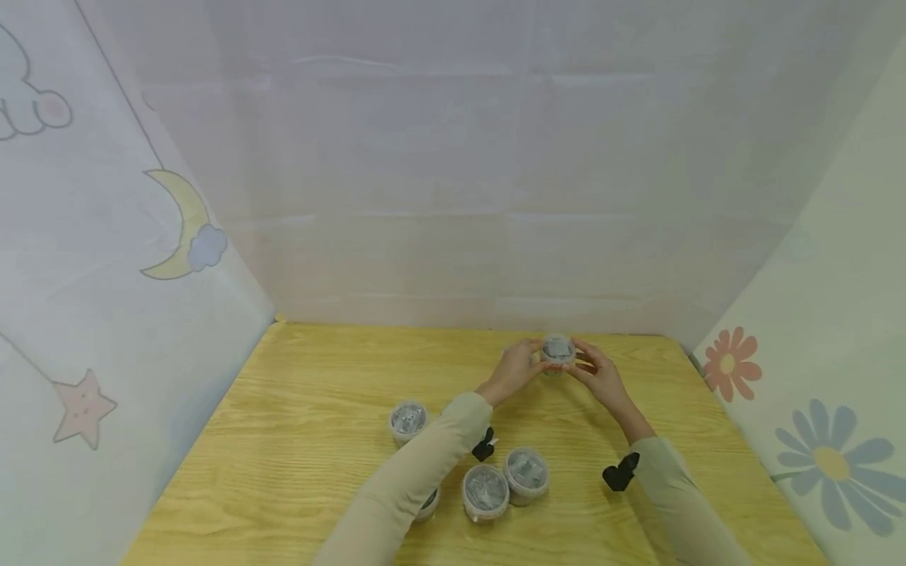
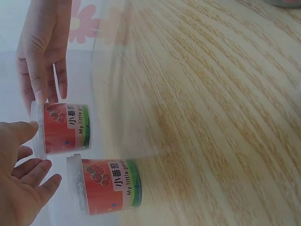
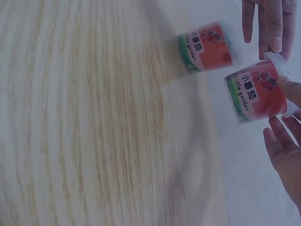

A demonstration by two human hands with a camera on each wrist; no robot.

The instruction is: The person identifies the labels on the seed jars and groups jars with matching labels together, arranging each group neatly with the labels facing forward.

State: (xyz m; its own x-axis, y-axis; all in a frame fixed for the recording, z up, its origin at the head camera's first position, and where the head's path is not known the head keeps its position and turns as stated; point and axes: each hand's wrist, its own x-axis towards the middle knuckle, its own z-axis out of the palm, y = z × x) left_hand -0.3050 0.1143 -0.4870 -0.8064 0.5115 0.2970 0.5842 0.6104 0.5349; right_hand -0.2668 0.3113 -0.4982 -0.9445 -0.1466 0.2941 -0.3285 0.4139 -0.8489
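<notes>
At the table's far side, both hands hold one small lidded plastic tub (image 1: 558, 350) by its rim. Its red label (image 3: 263, 89) shows tomatoes and the words "My little garden". My left hand (image 1: 514, 369) grips the left side with thumb and fingertips. From the right, my right hand (image 1: 600, 376) pinches the rim with thumb and fingers. Both wrist views show the tub raised above the table. A second matching tub (image 2: 110, 186) stands to its left; I cannot pick it out in the head view.
Nearer on the wooden table (image 1: 311, 440) stand several more lidded tubs, including one at left (image 1: 408, 419) and two side by side, one tub (image 1: 485, 491) touching another (image 1: 527, 474). The left sleeve (image 1: 418, 472) partly covers one tub (image 1: 428, 505). Fabric walls (image 1: 453, 196) enclose the table.
</notes>
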